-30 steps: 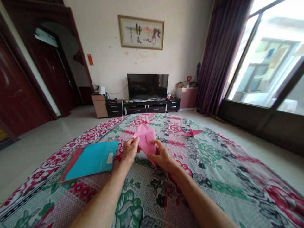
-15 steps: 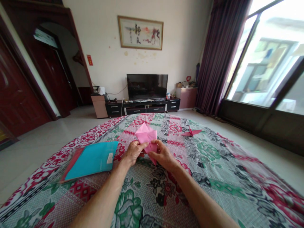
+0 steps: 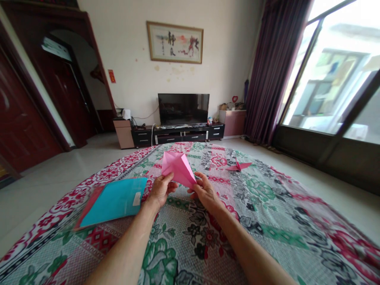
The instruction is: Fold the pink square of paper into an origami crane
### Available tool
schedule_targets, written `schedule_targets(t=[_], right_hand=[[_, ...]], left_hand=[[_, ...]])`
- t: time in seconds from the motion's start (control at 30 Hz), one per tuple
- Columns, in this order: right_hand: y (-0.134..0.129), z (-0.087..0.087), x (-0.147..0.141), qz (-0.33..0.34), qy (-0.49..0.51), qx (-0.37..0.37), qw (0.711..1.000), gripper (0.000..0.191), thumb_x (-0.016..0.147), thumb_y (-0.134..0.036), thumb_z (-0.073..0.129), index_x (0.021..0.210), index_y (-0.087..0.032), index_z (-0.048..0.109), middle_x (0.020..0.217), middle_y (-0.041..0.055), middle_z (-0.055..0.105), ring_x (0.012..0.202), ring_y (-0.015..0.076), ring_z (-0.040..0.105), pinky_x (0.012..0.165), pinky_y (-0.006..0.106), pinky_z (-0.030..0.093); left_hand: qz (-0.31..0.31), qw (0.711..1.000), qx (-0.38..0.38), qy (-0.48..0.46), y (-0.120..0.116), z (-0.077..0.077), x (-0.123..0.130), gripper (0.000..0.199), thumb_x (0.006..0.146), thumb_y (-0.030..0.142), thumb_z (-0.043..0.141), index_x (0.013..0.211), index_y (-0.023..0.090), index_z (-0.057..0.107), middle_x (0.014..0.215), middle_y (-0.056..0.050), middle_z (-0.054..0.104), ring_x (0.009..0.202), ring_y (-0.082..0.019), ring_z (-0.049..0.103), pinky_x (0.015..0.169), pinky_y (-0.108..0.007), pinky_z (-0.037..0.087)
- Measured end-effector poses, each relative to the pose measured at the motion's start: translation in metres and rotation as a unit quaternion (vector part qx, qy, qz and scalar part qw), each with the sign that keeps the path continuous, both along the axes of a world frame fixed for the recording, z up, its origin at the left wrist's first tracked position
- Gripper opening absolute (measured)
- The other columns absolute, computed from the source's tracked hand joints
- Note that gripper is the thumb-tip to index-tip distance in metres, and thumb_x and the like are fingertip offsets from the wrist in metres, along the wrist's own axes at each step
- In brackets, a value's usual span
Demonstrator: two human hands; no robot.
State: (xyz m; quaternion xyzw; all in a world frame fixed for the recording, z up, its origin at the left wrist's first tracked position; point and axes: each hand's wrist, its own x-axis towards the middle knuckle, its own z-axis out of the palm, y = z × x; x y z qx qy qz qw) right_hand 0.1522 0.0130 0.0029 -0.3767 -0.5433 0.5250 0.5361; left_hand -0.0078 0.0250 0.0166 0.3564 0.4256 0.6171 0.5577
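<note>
A folded piece of pink paper (image 3: 177, 168) is held up over the table, its creased flaps partly spread. My left hand (image 3: 162, 189) pinches its lower left edge between thumb and fingers. At the lower right corner, my right hand (image 3: 204, 192) grips the paper with thumb and fingertips. Farther right on the cloth lies a folded dark pink paper bird (image 3: 239, 166), touched by neither hand.
A blue pack of paper (image 3: 114, 202) with a reddish sheet under it lies left of my hands. The round table wears a flowered cloth (image 3: 261, 188). Beyond it stand a television (image 3: 183, 109) and a low black cabinet (image 3: 169, 136).
The pink paper has been turned and opened wider, and now points up and left. My hands have moved slightly apart, with the right one at the paper's corner.
</note>
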Motion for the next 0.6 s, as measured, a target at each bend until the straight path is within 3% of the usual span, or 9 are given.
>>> schedule_targets(t=[0.1,0.3,0.47,0.6], right_hand=[[0.001,0.0,0.001,-0.001,-0.009,-0.02,1.0,0.031,0.074,-0.03,0.046,0.104,-0.02,0.047,0.074,-0.0019,0.058,0.06,0.0108,0.06,0.048,0.018,0.046],[0.001,0.001,0.003,0.0,-0.017,-0.025,1.0,0.025,0.072,-0.028,0.045,0.095,-0.02,0.053,0.074,-0.0019,0.058,0.059,0.0101,0.06,0.046,0.016,0.045],[0.001,0.003,0.005,0.006,0.017,-0.056,0.998,0.022,0.072,-0.031,0.049,0.089,-0.019,0.054,0.071,-0.0026,0.058,0.057,0.0108,0.061,0.046,0.018,0.046],[0.002,0.004,0.006,-0.004,0.052,-0.082,0.995,0.022,0.071,-0.034,0.052,0.087,-0.019,0.052,0.07,-0.0032,0.056,0.054,0.01,0.06,0.044,0.018,0.046]], left_hand=[[-0.023,0.999,-0.003,-0.028,-0.002,0.004,-0.002,0.027,0.064,0.03,0.069,0.081,0.014,0.056,0.058,-0.001,0.063,0.047,-0.015,0.063,0.037,-0.018,0.044],[-0.064,0.994,-0.053,-0.068,-0.004,0.01,-0.008,0.052,0.073,0.061,0.049,0.089,0.014,0.059,0.07,-0.008,0.068,0.056,-0.022,0.067,0.034,-0.021,0.043],[-0.052,0.992,-0.083,-0.084,0.0,0.009,-0.01,0.033,0.077,0.043,0.047,0.077,0.012,0.059,0.06,-0.006,0.066,0.056,-0.022,0.067,0.035,-0.023,0.043],[-0.057,0.993,-0.071,-0.081,0.0,0.007,-0.012,0.019,0.072,0.027,0.049,0.076,0.011,0.059,0.06,-0.006,0.066,0.057,-0.022,0.067,0.038,-0.024,0.045]])
